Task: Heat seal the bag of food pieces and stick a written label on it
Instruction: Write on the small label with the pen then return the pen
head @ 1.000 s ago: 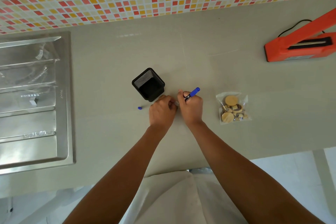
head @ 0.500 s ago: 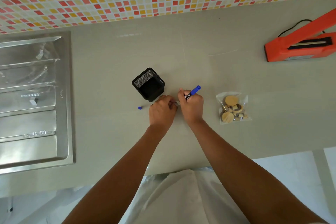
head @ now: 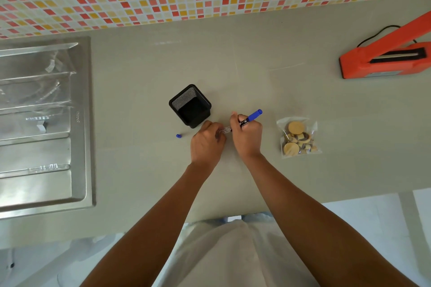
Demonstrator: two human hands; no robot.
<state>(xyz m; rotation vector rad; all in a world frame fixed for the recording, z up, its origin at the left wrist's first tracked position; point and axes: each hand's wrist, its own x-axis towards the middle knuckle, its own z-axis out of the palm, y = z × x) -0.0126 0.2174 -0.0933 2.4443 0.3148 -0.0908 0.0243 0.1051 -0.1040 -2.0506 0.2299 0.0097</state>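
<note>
The right hand [head: 247, 134] grips a blue marker [head: 251, 117] over a small label [head: 225, 130] (mostly hidden), pinned by the left hand [head: 206, 143]; the bag [head: 298, 137] lies right of it.

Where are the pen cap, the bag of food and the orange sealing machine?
pen cap [head: 178, 136], head view, on the small blue cap lying on the counter.
bag of food pieces [head: 299, 137], head view, on the middle of the clear bag.
heat sealer [head: 356, 66], head view, on its orange base.
</note>
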